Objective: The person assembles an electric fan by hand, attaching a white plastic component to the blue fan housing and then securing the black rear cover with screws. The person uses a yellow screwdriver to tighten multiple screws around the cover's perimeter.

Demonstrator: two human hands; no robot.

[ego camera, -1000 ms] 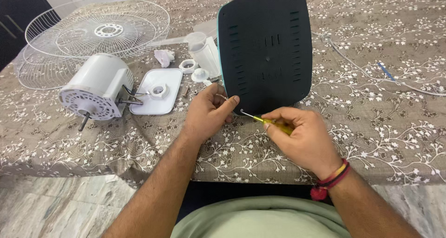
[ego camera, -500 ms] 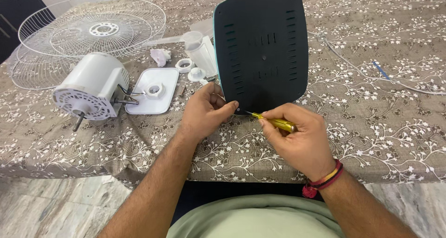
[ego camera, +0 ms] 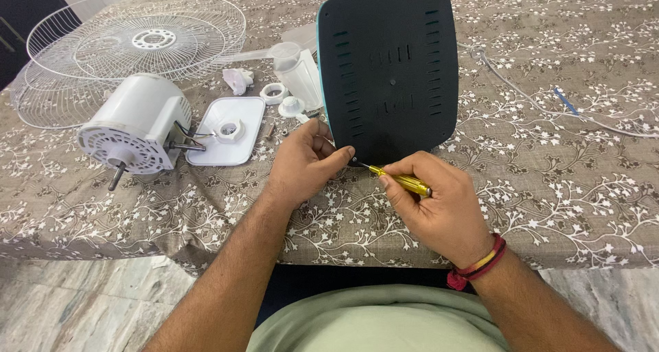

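A dark slotted fan base [ego camera: 391, 70] lies bottom-up on the patterned tablecloth [ego camera: 563, 187]. My left hand [ego camera: 305, 161] pinches the base's near left corner, thumb and fingers on its edge. My right hand [ego camera: 436, 201] grips a yellow-handled screwdriver [ego camera: 401, 181], its tip pressed against the same near corner, just right of my left thumb. A red and yellow thread band circles my right wrist.
A white fan motor [ego camera: 134, 127] lies at the left, with white wire fan guards [ego camera: 130, 43] behind it. A white cover plate [ego camera: 226, 130], small white fittings [ego camera: 278, 93] and a clear blade piece [ego camera: 298, 74] sit beside the base. A cord [ego camera: 549, 108] runs at the right.
The screwdriver tip has moved from just off the base's corner onto it. My right hand has slid slightly left and forward. My left hand keeps its pinch.
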